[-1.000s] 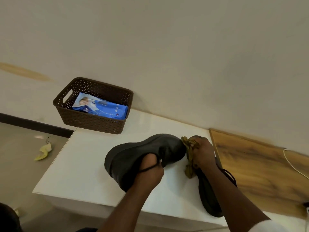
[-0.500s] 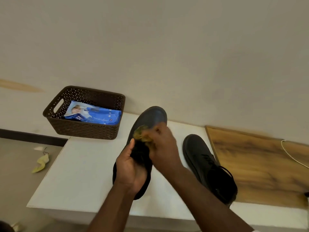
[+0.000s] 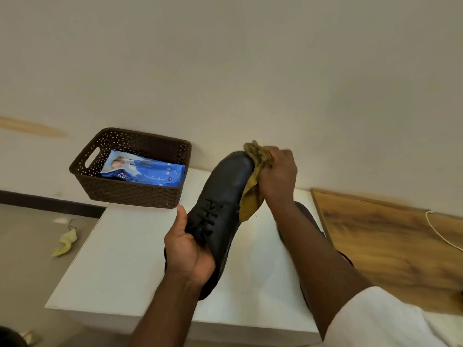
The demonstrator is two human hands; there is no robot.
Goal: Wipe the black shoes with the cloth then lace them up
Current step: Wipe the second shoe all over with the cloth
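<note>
Head view: The left hand (image 3: 190,249) holds a black shoe (image 3: 223,196) above the white counter (image 3: 120,259), its grip closed around the heel end, toe pointing away toward the wall. The right hand (image 3: 276,175) has its grip closed on an olive cloth (image 3: 253,186), which touches the shoe's toe and right side. A second black shoe (image 3: 309,219) lies on the counter, mostly hidden behind the right forearm. A brown basket (image 3: 130,194) holding a blue packet (image 3: 144,170) stands at the counter's far left corner.

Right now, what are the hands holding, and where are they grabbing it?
The left hand grips the black shoe around its heel end. The right hand bunches the yellow cloth against the shoe's toe.
</note>
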